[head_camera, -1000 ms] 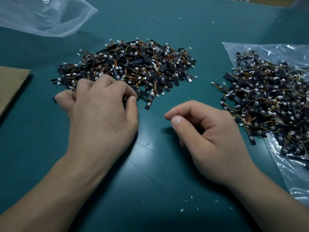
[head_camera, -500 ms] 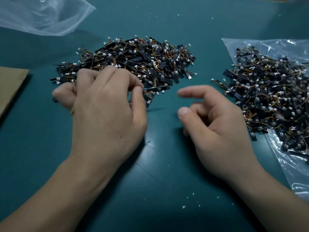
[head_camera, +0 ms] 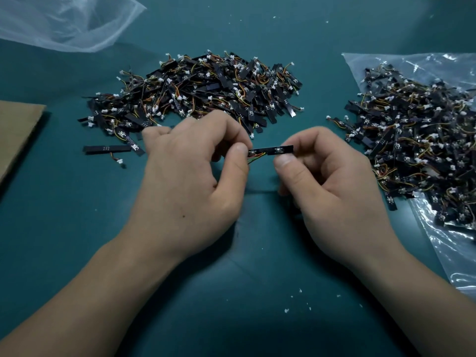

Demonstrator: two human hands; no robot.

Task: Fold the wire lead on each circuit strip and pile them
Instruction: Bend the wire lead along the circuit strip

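Both hands meet over the middle of the desk (head_camera: 231,279). The left hand (head_camera: 185,181) pinches the left end of one black strip (head_camera: 273,150) between the thumb and the curled fingers. The right hand (head_camera: 332,194) pinches the right end between thumb and forefinger, with the other fingers curled under. The strip lies level between the two thumbs, lifted above the desk. Its thin coloured lead (head_camera: 256,157) comes out at the left end, just beside the left thumb, and goes behind it; where the lead ends cannot be seen.

Just behind the hands, toward the far edge, a big pile (head_camera: 206,91) of the same strips with white plugs lies on the bare desk. The left knuckles are close to its near side. One loose strip (head_camera: 107,148) lies flat to the left of the left hand, with its lead and plug beside it. A second heap (head_camera: 417,140) lies at the right edge on a clear bag (head_camera: 453,248). A crumpled bag (head_camera: 64,24) lies at the far left corner, and a brown cardboard (head_camera: 18,130) lies at the left edge. Small white crumbs (head_camera: 300,291) are scattered toward the near edge, between the forearms.
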